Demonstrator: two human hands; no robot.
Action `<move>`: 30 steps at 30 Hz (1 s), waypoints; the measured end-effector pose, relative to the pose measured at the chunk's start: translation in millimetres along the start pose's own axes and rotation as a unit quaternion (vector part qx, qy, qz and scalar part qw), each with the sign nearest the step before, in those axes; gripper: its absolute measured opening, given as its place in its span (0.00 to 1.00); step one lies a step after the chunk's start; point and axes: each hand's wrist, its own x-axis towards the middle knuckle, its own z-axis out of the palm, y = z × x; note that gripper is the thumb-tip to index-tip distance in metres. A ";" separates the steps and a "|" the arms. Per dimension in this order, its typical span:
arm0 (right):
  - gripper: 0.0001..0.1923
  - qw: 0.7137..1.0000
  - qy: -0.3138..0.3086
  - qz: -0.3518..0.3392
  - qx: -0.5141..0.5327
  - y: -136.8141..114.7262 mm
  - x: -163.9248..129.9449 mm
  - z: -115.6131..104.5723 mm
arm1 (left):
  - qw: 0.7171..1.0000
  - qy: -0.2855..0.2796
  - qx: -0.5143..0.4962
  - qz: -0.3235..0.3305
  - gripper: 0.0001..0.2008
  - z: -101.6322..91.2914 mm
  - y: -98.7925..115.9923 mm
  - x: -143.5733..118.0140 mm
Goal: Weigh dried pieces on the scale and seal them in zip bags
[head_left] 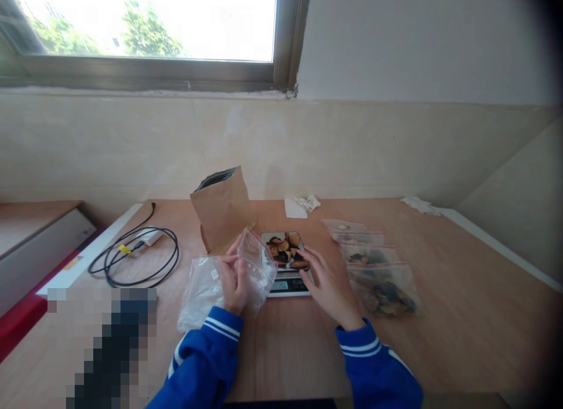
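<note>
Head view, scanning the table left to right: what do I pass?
Black cable → clear bag pile → left hand holding a zip bag → scale with dark pieces → right hand → filled bags.

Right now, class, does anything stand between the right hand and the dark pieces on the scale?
Nothing visible: the right hand reaches the dark pieces on the scale directly, fingertips at their near edge.

We see a wooden table [461, 315] against a beige tiled wall [352, 151]. Above it, a window [145, 22] with a metal frame lets in bright daylight; green trees [149, 36] show outside.
</note>
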 end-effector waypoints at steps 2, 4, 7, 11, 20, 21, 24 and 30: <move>0.22 1.000 -0.012 -0.005 -0.013 2.3 4.3 4.1 | 1.000 -0.008 -0.015 -0.012 0.07 -2.0 -6.2 -5.5; 0.22 1.000 -0.019 -0.008 -0.019 4.0 7.8 8.2 | 1.000 -0.003 -0.007 -0.024 0.07 -4.1 -9.5 -9.0; 0.24 1.000 -0.016 -0.012 -0.024 5.6 10.9 13.5 | 0.999 0.018 0.007 -0.034 0.09 -5.2 -11.0 -10.3; 0.22 0.999 0.000 -0.009 -0.031 6.3 12.5 16.7 | 0.998 0.048 -0.013 -0.040 0.08 -5.1 -12.1 -9.4; 0.15 1.000 0.016 -0.006 -0.005 16.2 15.3 13.8 | 0.996 0.074 0.011 -0.055 0.09 -5.2 -15.4 -11.0; 0.15 1.000 0.022 0.000 -0.002 16.9 15.2 13.1 | 0.996 0.072 0.011 -0.055 0.10 -4.7 -14.7 -10.8; 0.15 0.998 0.048 0.029 0.006 13.8 15.9 9.2 | 0.997 0.066 0.003 -0.047 0.10 -4.0 -12.9 -10.2; 0.19 0.984 0.110 0.111 0.087 -24.7 27.1 -1.9 | 0.997 0.061 -0.003 -0.045 0.09 -5.6 -13.1 -12.6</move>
